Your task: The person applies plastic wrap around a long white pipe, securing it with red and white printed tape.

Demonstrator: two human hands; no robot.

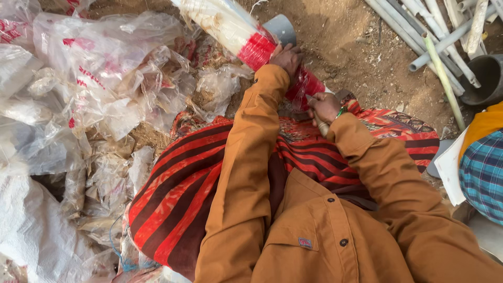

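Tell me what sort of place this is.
Probably an outdoor yard where scrap plastic is sorted: bare dirt ground, a heap of crumpled plastic bags, and loose grey pipes. The left hand steadies a wrapped pipe; the right hand grips a tool.

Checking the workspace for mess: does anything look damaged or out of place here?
Yes. Torn, crumpled plastic bags lie heaped on bare dirt beside the person, and the wrapper on the pipe under the left hand looks ripped open.

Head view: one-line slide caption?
Left hand grips a plastic-wrapped grey pipe with red band; right hand holds a pale-handled tool against it.
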